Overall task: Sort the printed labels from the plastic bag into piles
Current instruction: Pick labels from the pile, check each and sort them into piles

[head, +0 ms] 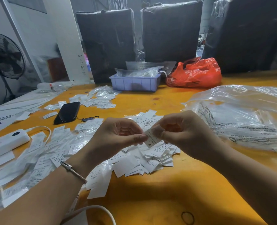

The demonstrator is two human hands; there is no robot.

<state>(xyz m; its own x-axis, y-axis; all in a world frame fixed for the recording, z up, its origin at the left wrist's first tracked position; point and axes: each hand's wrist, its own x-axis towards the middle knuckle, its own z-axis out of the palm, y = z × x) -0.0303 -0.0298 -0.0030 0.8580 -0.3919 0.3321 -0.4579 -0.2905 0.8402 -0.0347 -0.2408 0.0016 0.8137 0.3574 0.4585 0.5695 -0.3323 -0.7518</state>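
Yellow table [158, 200]; labels [144, 161], phone [67, 112], clear bag [241, 117].

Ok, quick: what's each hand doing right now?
Left hand: fingertips pinch one edge of a small printed label.
Right hand: pinches the same label's other edge.

Label [151, 138] between both hands
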